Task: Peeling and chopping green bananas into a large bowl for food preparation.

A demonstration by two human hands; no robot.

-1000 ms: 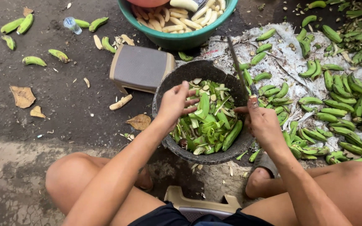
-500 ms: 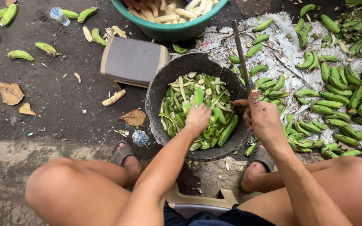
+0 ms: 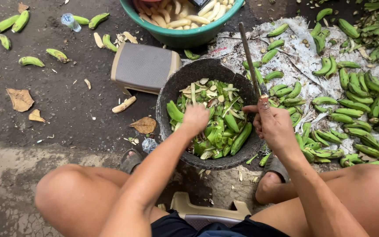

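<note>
Peeling step: left hand (image 3: 196, 117) fingers curled down into green peels (image 3: 218, 127) inside dark basin (image 3: 172, 90), centre. Right hand (image 3: 273, 125) fist-closed round knife (image 3: 250, 61), blade pointing far. Next unpeeled banana from right pile (image 3: 352, 101) likely needed.

The person squats, both bare knees spread wide across the lower part of the frame, feet in sandals just below the middle. The left arm runs up from the lower centre, forearm angled toward the middle, and the left hand (image 3: 196, 117) is turned palm down with fingers curled under, knuckles up. The right arm rises from the lower right; the right hand (image 3: 273, 125) sits right of centre, fist closed, thumb stretched straight up along its top.
</note>
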